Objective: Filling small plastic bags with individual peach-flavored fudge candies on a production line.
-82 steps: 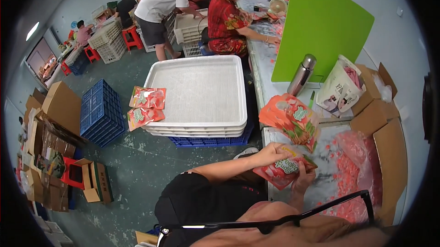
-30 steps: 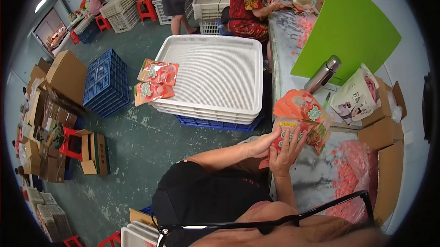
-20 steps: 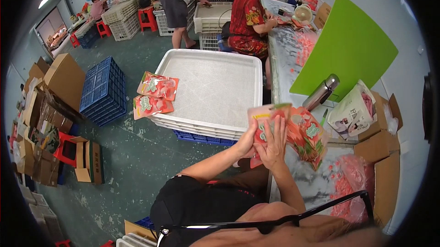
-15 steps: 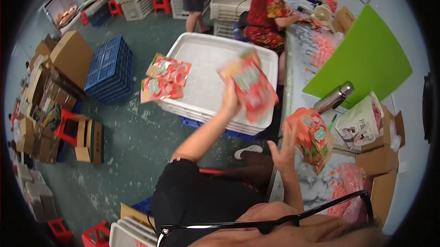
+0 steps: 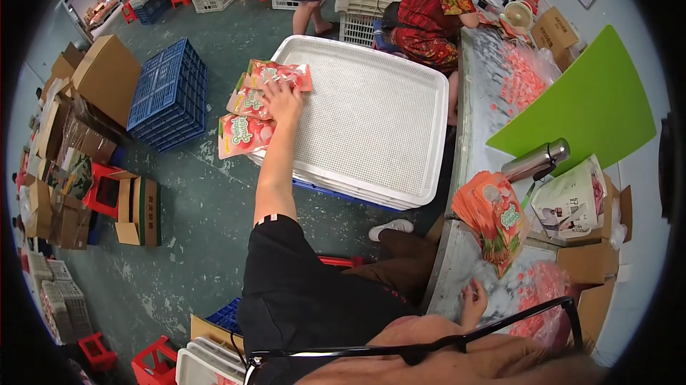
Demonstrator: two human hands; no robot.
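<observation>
My left hand (image 5: 284, 104) is stretched out over the white mesh tray (image 5: 371, 124), fingers spread flat on a red printed pouch (image 5: 288, 76) at the tray's left rim. Two similar pouches, a middle one (image 5: 247, 103) and a near one (image 5: 244, 135), overlap beside it and stick out past the rim. Low over the worktable, my right hand (image 5: 471, 304) has its fingers loosely bent and apart, with nothing seen in them. It is close to a clear bag of small pink-red pieces (image 5: 539, 292). A fanned stack of orange-red pouches (image 5: 493, 217) lies farther up the table.
Behind that stack are a steel flask (image 5: 536, 160), a green board (image 5: 586, 99) and a white printed bag (image 5: 572, 199). Blue crates (image 5: 169, 99) and cardboard boxes (image 5: 107, 70) stand on the left floor. A person in red (image 5: 432, 13) sits beyond the tray; another stands behind.
My left hand has moved left across the tray and laid the pouch it carried beside the other two. My right hand has dropped from beside the pouch stack toward the near table.
</observation>
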